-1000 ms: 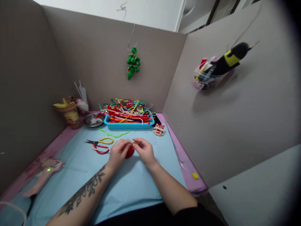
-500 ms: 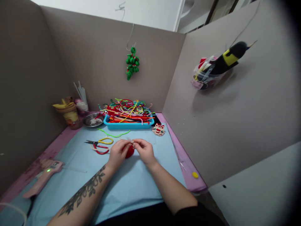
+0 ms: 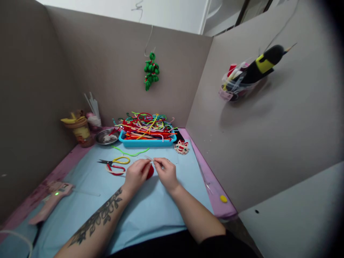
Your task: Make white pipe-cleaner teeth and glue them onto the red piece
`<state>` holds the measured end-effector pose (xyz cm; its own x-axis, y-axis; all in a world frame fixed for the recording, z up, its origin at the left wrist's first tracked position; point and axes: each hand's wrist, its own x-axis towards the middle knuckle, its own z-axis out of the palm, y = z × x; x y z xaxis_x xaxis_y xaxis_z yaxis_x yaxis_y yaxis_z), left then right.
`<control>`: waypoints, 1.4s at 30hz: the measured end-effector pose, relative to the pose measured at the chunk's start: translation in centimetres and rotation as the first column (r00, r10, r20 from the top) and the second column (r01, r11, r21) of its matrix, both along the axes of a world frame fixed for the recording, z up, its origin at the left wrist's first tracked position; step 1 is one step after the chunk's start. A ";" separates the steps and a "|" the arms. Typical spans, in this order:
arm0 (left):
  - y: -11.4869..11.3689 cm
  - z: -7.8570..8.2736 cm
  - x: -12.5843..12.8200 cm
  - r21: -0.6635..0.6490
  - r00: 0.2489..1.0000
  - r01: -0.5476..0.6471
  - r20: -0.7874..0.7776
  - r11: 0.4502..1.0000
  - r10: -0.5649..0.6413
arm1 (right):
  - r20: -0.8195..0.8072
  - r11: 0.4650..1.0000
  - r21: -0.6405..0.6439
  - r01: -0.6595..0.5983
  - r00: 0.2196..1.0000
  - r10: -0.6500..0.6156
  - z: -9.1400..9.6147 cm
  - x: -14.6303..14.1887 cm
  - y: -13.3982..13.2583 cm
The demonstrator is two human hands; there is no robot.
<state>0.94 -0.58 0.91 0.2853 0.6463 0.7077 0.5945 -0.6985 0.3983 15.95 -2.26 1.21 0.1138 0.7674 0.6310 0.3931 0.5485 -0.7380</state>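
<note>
My left hand is closed in a pinch, fingertips pointing right. My right hand pinches too, its fingertips a small gap away. A thin pale strip shows at the fingertips of both; its kind is too small to make out. Just below them is a round red fuzzy piece, partly covered by my left fingers; I cannot tell if it is held or lying on the cloth. To the left lie black-bladed scissors with yellow handles and a red-handled tool.
A blue tray heaped with coloured pipe cleaners stands at the back. Beside it are a metal dish and a lion-like face ornament. A pink glue gun lies left, its green light on. A green pipe cleaner crosses the cloth.
My fingertips have drawn slightly apart, with my right hand shifting a little to the right. The pale strip now shows more clearly between them.
</note>
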 end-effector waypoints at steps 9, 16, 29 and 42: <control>-0.8 1.7 -0.2 0.199 0.903 -0.173 -0.358 0.965 0.236 | 0.190 0.998 0.039 0.048 0.980 -0.054 -0.5 0.2 0.5; -0.7 2.9 -0.7 0.247 0.866 -0.110 -0.451 0.963 0.215 | 0.411 0.999 0.024 0.026 0.911 -0.034 -1.0 0.5 1.1; 1.8 2.8 -1.6 0.085 0.905 -0.005 -0.423 0.996 0.041 | 0.618 1.000 -0.012 -0.008 0.786 0.014 -1.0 0.7 1.2; 3.0 3.0 -2.8 -0.382 0.955 0.190 -0.143 0.905 -0.261 | 0.302 0.956 -0.077 -0.284 0.907 0.294 -0.9 0.9 1.6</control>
<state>-1.89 2.38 3.92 0.5570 0.7490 0.3589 0.5262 -0.6526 0.5452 16.85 -0.62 0.34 -0.3109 0.7572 0.5745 0.4304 0.6511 -0.6252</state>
